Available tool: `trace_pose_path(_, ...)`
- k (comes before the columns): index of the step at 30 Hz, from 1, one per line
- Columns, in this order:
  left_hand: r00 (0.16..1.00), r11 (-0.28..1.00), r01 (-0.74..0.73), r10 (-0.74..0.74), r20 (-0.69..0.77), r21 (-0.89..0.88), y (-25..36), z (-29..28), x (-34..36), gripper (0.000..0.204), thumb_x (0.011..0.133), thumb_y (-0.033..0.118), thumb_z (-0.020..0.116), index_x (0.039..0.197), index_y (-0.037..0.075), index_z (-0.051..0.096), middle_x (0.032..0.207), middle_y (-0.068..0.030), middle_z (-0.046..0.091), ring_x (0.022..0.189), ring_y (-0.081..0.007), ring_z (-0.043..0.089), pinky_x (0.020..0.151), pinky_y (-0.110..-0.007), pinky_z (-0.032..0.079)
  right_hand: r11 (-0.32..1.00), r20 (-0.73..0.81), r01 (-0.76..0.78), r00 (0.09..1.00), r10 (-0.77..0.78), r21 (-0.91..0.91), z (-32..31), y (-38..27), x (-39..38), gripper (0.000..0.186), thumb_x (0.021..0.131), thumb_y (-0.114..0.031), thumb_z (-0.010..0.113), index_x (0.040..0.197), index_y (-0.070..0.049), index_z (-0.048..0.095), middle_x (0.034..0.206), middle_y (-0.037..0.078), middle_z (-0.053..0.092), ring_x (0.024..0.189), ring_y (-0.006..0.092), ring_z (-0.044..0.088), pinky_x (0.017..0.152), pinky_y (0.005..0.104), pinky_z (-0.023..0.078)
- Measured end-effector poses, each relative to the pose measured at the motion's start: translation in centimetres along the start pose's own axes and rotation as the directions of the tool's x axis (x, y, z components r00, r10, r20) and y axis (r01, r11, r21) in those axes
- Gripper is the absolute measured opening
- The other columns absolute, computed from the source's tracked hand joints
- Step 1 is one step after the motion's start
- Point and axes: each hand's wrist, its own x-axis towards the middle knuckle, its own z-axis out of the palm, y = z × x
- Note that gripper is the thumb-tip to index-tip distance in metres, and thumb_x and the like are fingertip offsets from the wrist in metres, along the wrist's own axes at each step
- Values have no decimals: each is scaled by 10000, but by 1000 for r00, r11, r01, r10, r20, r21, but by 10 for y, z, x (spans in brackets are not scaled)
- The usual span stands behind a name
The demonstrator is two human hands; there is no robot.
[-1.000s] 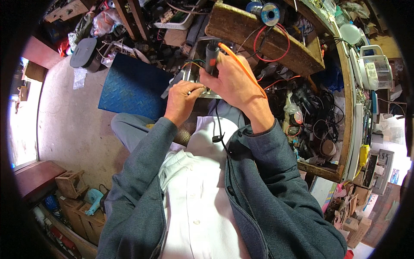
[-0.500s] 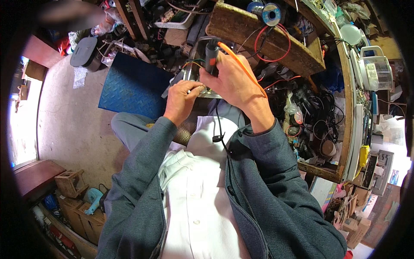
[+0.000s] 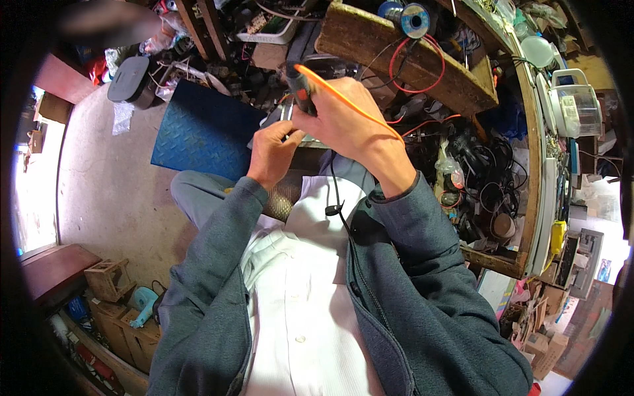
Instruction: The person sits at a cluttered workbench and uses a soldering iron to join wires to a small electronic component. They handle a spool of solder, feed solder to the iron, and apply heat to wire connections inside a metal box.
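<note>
My right hand is wrapped round the black and red handle of a soldering iron. An orange cord leaves the handle's top and runs back over that hand to the wrist. The iron's tip is hidden behind my fingers. Close beside it, my left hand is closed in a pinch on something small that I cannot make out. Both hands are over a metal-edged piece in front of my lap, mostly covered by the hands.
A blue tread-patterned sheet lies left of my hands. Beyond them stands a wooden box with a spool and a red wire loop on it. Tangled black cables fill the right side. A dark grey bin stands far left.
The soldering iron has shifted left and its handle now leans more to the left. My right hand has moved left with it. My left hand has barely shifted.
</note>
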Motion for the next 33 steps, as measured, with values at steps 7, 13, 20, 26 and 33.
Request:
trace_pose_path(7,1000,999,1,-1,-8,-44,-9,-2,1,117,896,71,689,977,-12,699,742,-118,654,662,-122,571,642,-298,491,997,85,21,996,-14,-74,0,-6,10,263,791,-256,702,941,-44,665,700,172,659,679,388,681,629,472,547)
trace_pose_path(13,1000,999,7,-8,-17,-36,-7,-4,1,112,894,60,691,983,-6,703,733,-104,658,672,-102,570,642,-296,493,995,119,26,993,-14,-97,-1,-6,13,272,793,-261,708,939,-36,667,706,167,663,677,379,686,631,465,552)
trace_pose_path(20,1000,999,24,-24,0,-49,-8,-4,1,120,899,72,695,992,-2,714,752,-99,685,687,-100,602,647,-295,501,997,136,-3,991,13,-74,-1,-8,13,296,788,-277,729,963,-42,685,722,169,676,693,376,695,642,467,557)
trace_pose_path(26,1000,999,14,-14,-10,-42,-5,-3,1,144,909,88,706,1028,11,729,783,-110,710,697,-101,616,653,-298,509,996,121,-7,992,18,-86,-4,-7,12,309,788,-285,730,976,-43,688,708,168,672,678,375,695,631,460,560)
trace_pose_path(33,1000,998,31,-31,0,-53,-6,-3,1,163,914,100,713,1056,24,736,811,-120,727,704,-99,622,665,-296,515,996,123,-12,992,23,-93,-3,-8,13,310,785,-286,725,965,-37,680,711,178,670,679,385,692,630,469,559)
